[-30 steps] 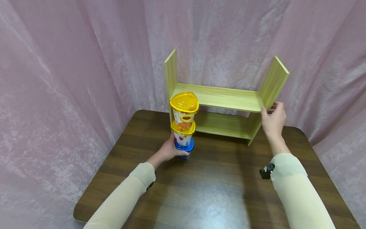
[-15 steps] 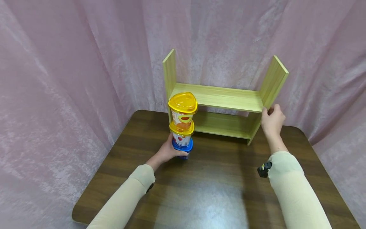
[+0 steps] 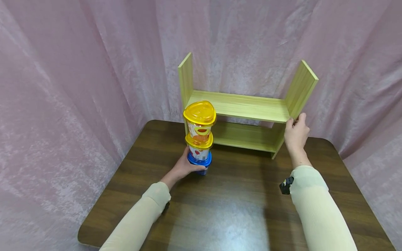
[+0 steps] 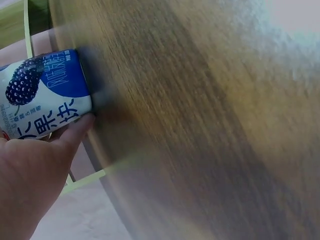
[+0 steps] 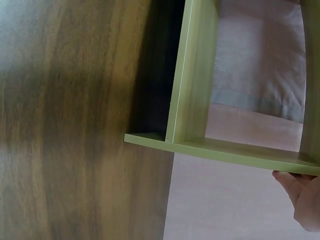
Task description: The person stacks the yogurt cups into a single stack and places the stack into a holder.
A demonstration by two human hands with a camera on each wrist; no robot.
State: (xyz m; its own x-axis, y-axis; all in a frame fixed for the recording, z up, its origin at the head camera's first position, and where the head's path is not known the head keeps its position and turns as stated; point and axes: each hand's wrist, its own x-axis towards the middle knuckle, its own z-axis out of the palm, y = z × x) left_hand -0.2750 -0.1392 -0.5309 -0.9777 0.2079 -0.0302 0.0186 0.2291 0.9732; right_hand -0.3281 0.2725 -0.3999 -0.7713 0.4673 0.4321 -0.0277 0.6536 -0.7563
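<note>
Three lidded fruit cups form a stack in the head view. The top fruit cup and the middle fruit cup have yellow lids; a blue lid tops the bottom fruit cup, which carries a blackberry picture. My left hand grips that bottom cup, its thumb across the near side. Whether its base touches the table cannot be told. At the right side panel of the pale wooden shelf, my right hand touches the panel's outer side near the front edge. Its other fingers are mostly hidden.
The shelf stands at the back of a dark brown wooden table, just behind and right of the cups. It has two levels between upright side panels. Pink curtains hang behind the table and along its sides.
The right hand has slid slightly down and left along the shelf's side, its fingers drawn closer together. The left hand and the cup stack have shifted slightly left in view.
</note>
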